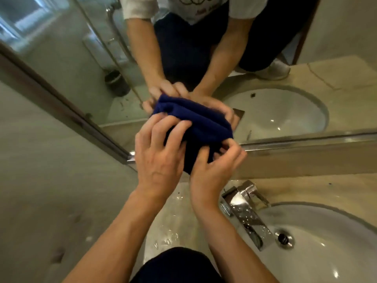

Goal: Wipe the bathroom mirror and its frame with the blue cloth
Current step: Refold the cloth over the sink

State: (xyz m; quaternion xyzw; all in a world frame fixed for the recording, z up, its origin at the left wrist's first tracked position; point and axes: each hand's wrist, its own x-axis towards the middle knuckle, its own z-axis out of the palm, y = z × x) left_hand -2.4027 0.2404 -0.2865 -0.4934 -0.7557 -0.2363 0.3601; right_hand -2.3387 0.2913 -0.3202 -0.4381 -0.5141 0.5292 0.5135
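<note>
The dark blue cloth (201, 127) is bunched between both hands, just in front of the mirror's lower left corner. My left hand (157, 154) grips its left side with curled fingers. My right hand (216, 166) pinches its lower right edge. The mirror (81, 58) fills the upper half of the view and reflects my arms and the cloth. Its dark frame (61, 103) runs diagonally down the left side, and a metal strip (306, 139) edges the bottom.
A chrome faucet (244, 209) stands on the wet marble counter (175, 221) below my hands. The white basin (326, 252) with its drain lies at the lower right. A tiled wall (40, 190) fills the left side.
</note>
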